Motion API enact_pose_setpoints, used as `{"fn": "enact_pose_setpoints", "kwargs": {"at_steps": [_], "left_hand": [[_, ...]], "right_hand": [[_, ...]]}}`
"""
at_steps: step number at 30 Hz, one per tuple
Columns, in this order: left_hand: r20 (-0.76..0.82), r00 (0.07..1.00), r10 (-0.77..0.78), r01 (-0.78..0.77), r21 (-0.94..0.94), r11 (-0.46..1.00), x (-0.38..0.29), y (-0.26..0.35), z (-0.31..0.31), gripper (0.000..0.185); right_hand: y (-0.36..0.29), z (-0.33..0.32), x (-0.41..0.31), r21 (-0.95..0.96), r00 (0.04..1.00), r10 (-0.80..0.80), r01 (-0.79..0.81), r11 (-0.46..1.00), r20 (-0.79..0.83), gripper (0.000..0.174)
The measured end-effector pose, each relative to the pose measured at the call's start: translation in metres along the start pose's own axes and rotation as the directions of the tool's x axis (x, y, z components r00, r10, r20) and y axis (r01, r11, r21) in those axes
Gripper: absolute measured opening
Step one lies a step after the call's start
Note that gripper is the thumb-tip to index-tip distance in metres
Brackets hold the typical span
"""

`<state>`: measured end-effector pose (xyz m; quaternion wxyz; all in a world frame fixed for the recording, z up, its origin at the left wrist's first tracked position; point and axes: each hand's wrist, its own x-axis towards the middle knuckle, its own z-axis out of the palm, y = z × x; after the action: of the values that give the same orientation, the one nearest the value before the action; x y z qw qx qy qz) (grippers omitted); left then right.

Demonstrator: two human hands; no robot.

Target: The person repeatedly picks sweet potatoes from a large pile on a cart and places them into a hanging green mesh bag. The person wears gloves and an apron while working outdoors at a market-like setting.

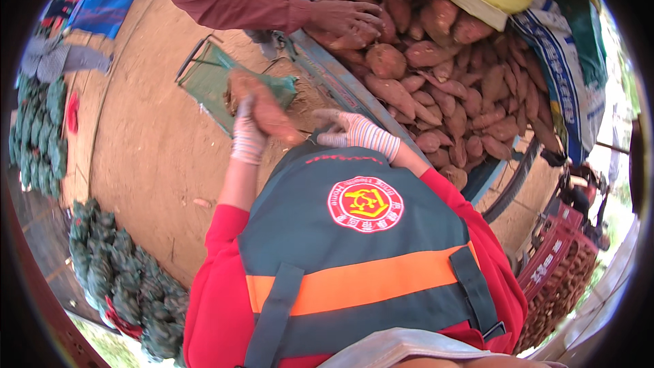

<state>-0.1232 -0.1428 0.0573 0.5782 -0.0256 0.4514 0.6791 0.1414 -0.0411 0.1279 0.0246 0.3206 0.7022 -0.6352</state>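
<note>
My left hand (249,135), in a striped knit glove, grips a large reddish-brown sweet potato (268,112) that is blurred and tilted in front of my apron. Behind it, a green mesh bag (204,79) hangs on a metal frame above the ground. My right hand (360,133), gloved the same way, has its fingers apart with nothing in them, beside the blue side rail (340,84) of a cart. Many loose sweet potatoes (434,87) of mixed sizes fill this cart. Another person's hands (345,23) rest on the pile at its near end.
Filled green mesh sacks stand in a row (122,266) at lower left and in a stack (41,133) farther left. Yellow and white woven sacks (554,71) lie over the cart's far side. At right is a red vehicle (549,250) loaded with produce. Brown dirt (153,138) covers the ground.
</note>
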Motion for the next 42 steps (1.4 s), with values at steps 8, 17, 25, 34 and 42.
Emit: {"fn": "enact_pose_setpoints", "kwargs": {"at_steps": [8,17,25,34,42], "left_hand": [[-0.402,0.909,-0.109,0.079,-0.092,0.993,0.039,0.017,-0.088,0.078],[-0.045,0.967,-0.250,0.249,0.376,0.893,0.003,-0.059,-0.002,0.075],[0.051,0.961,-0.272,0.220,0.456,0.862,-0.005,-0.046,0.027,0.070],[0.402,0.781,-0.478,0.447,0.176,0.877,-0.011,-0.060,0.092,0.076],[0.412,0.841,-0.351,0.483,-0.276,0.831,-0.016,-0.051,0.060,0.075]], "right_hand": [[0.086,-0.094,0.015,-0.441,0.666,0.000,-0.494,0.749,-0.746,0.084],[0.077,-0.141,0.072,-0.387,0.664,0.239,-0.649,0.655,-0.708,0.100],[0.132,-0.167,0.035,0.049,0.577,0.004,0.064,0.997,-0.817,0.093],[0.020,-0.069,-0.006,0.161,0.695,-0.154,0.367,0.916,-0.703,0.098],[-0.004,-0.005,0.016,-0.435,0.771,-0.581,0.444,0.783,-0.259,0.087]]}}
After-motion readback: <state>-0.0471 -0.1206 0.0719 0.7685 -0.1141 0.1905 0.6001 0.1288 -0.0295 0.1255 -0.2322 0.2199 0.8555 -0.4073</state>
